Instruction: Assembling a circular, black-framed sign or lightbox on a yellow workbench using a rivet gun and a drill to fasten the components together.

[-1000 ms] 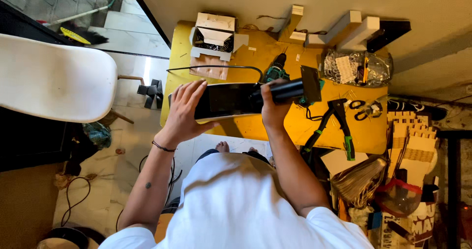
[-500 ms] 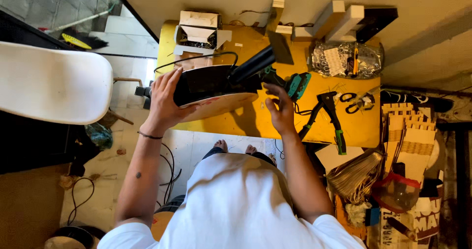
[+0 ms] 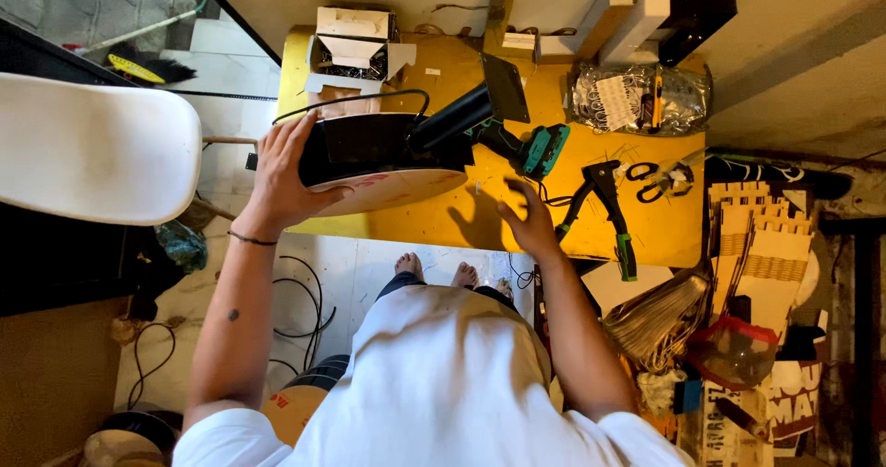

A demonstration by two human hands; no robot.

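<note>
My left hand (image 3: pixel 281 176) grips the left rim of a black round piece (image 3: pixel 369 149) with a pale underside, held at the front edge of the yellow table (image 3: pixel 664 232). A black tube (image 3: pixel 452 116) rises from that piece and ends in a flat black plate (image 3: pixel 506 87). Lower to the right, my right hand (image 3: pixel 528 222) hovers over the table's front edge with fingers spread and nothing in it. A teal and black cordless drill (image 3: pixel 533 149) lies just beyond it, behind the tube.
Black hand pliers (image 3: pixel 604 199) and scissors (image 3: pixel 655 179) lie right of the drill. A clear bag of small parts (image 3: pixel 637 98), wood blocks (image 3: pixel 618 19) and an open cardboard box (image 3: pixel 351 47) sit farther back. White chair (image 3: pixel 92 153) on the left; stacked cardboard (image 3: pixel 757 245) at right; cables (image 3: pixel 305 310) on the floor.
My right hand has let go of the black tube and dropped toward the table's front edge, opening. The left hand keeps hold of the round piece, now shifted left and tilted.
</note>
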